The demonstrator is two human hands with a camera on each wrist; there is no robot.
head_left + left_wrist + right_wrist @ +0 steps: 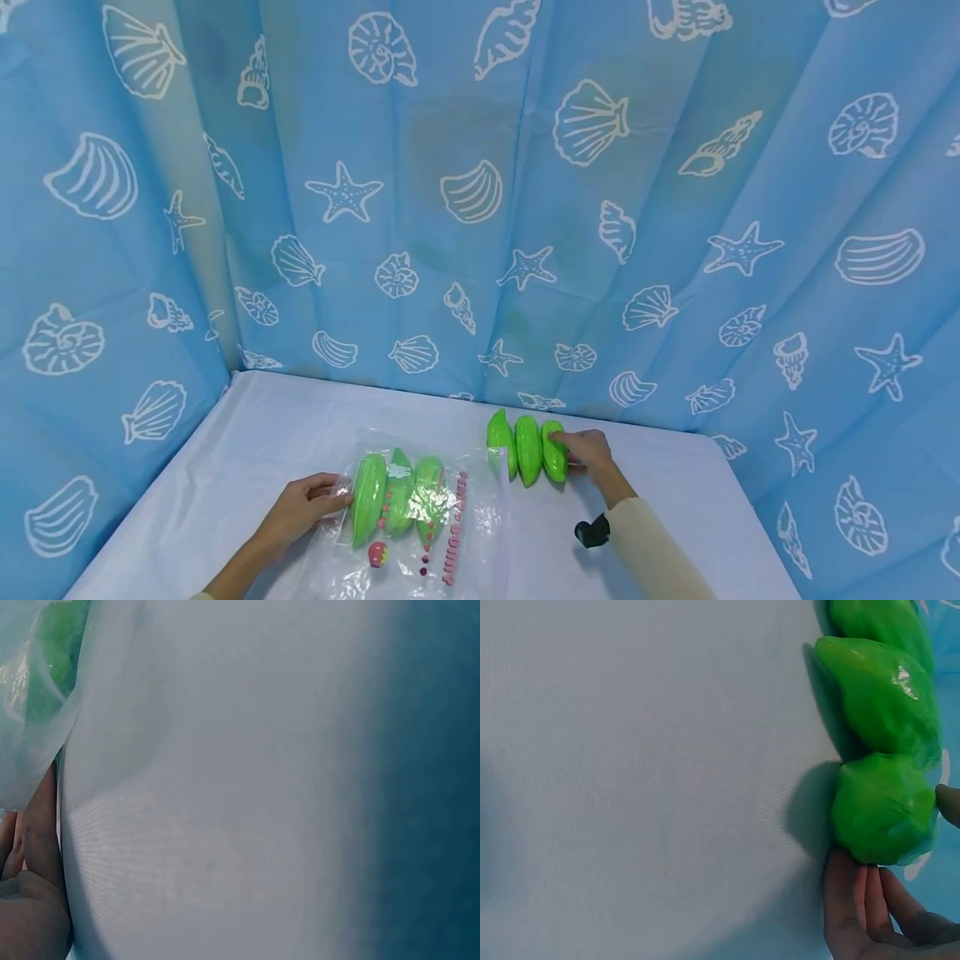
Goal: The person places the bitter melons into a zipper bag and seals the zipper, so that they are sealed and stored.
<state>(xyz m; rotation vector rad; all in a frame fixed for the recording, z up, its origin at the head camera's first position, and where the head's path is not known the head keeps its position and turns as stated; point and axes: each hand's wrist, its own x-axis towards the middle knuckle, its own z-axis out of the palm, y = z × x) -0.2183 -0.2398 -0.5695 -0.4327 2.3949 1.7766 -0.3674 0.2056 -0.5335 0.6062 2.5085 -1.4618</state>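
A clear plastic zip bag point(480, 500) with red lettering and a printed strawberry lies on the table. Inside it are three glossy green pod-shaped pieces point(368, 500), side by side. My left hand point(300, 508) holds the bag's left edge, thumb on top and fingers partly behind the plastic. Three more such pieces stand in a row beyond the bag's right side. At the rightmost green piece point(553, 452), my right hand point(588, 454) has its thumb over the top and its fingers against the near side. The right wrist view shows that green piece point(885, 810) between thumb and fingertips.
White cloth covers the table point(285, 417). Blue curtains point(420, 250) with white shell and starfish prints hang along the back and sides, close behind the green row. A black strap piece point(592, 532) sits at the right wrist.
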